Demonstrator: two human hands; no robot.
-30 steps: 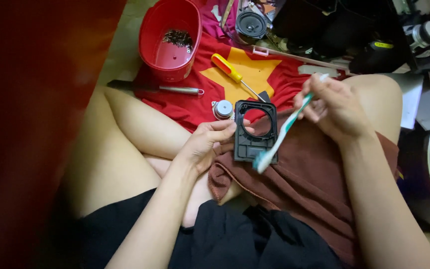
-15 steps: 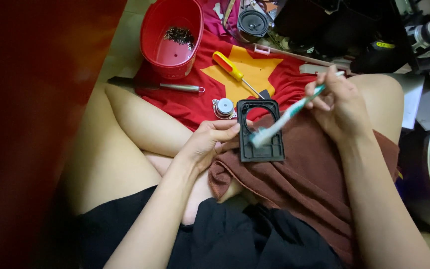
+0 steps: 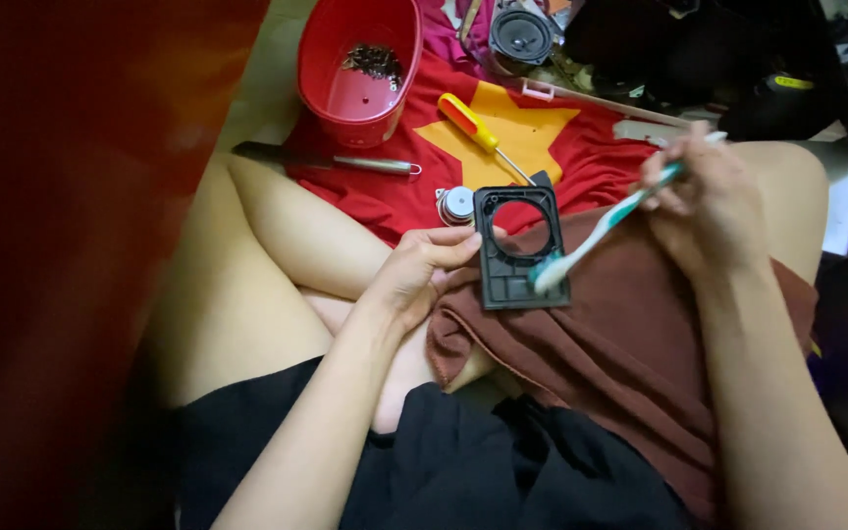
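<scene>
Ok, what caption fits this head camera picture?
Right hand brushes a black plastic frame with a toothbrush; left hand steadies it.

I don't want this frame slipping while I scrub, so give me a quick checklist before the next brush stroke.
1. Left hand grips the black frame at its left edge: ok.
2. Right hand holds the toothbrush: ok.
3. Bristles on the frame's lower right corner: ok.
4. Brown cloth under the frame: ok.
5. Screwdriver lies apart from the frame: ok.
6. Dirt left on frame: cannot tell.
</scene>
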